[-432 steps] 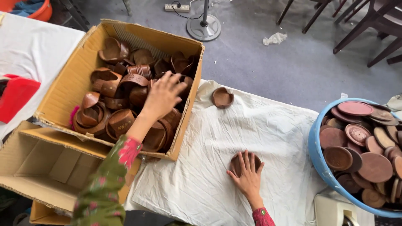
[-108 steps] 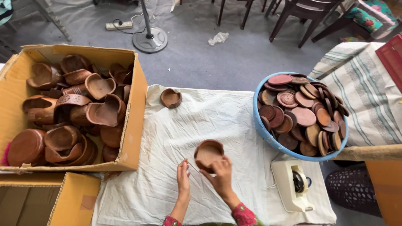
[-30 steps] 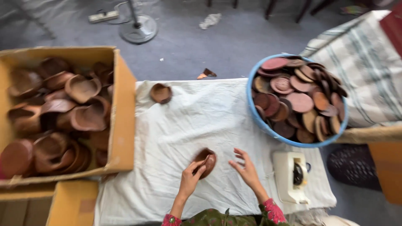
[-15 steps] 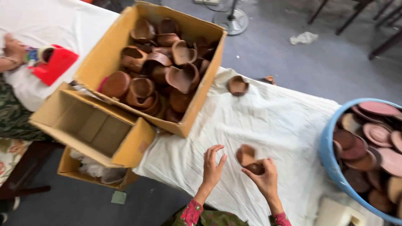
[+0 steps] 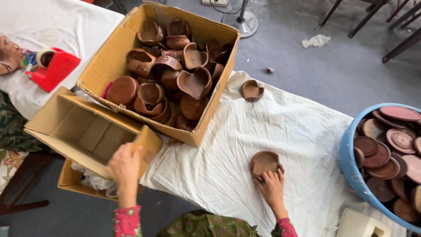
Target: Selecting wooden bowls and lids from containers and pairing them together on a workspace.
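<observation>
The right hand [image 5: 272, 188] is resting on the white cloth [image 5: 228, 145] that covers the table, its fingers lying flat and loosely together, and the fingertips [image 5: 267, 175] are touching the near rim of a shallow brown wooden bowl [image 5: 265, 162]. The bowl is sitting open side up on the cloth just beyond that hand, on the side away from the person, and the hand is not closing around it. The left hand [image 5: 125, 166] is reaching out well apart from the bowl, down over the near corner of an empty cardboard box [image 5: 87, 131] that is lying open beside the table; its fingers are curling lightly toward the box edge and are gripping nothing that shows, though whether they are touching the cardboard cannot be told. Behind the empty box a larger cardboard box [image 5: 109, 61] is standing partly on the cloth, filled with a jumble of similar brown wooden cups and bowls [image 5: 175, 74]. A second lone small wooden bowl [image 5: 252, 90] is lying on the cloth near that box's far corner. At the right edge a blue tub [image 5: 348, 166] is holding a heap of round wooden lids [image 5: 390, 149]. On the far left, on another white-covered table, a red tape dispenser [image 5: 55, 68] is sitting beside another person's hand [image 5: 8, 55].
</observation>
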